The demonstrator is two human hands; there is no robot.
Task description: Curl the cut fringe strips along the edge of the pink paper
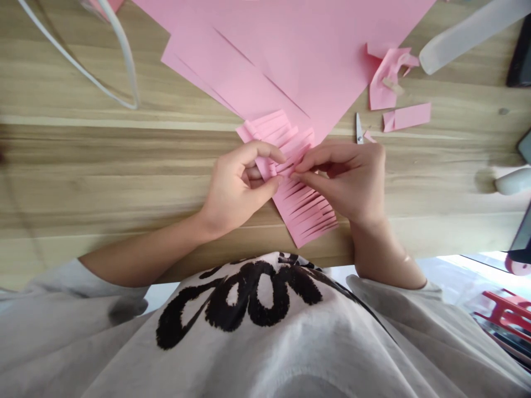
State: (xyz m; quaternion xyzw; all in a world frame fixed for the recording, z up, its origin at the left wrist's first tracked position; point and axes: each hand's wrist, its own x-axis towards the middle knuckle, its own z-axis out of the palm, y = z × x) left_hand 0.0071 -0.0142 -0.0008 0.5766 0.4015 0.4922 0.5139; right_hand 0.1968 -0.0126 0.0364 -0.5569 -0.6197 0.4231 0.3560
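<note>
Slit pink paper (307,207) lies on the wood table (91,166), its upper part raised between both hands. Risk: the narrow strips could tear if pinched and pulled hard. Left hand (234,188), fingers curled, pinches the paper's edge; right hand (342,182), nearly closed, grips it between thumb and forefinger. Scissors (359,128) lie just beyond the right hand.

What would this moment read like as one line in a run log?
left hand: holds slit pink paper | right hand: pinches same paper | nearby: scissors, pink scraps | surface: wooden table
</note>
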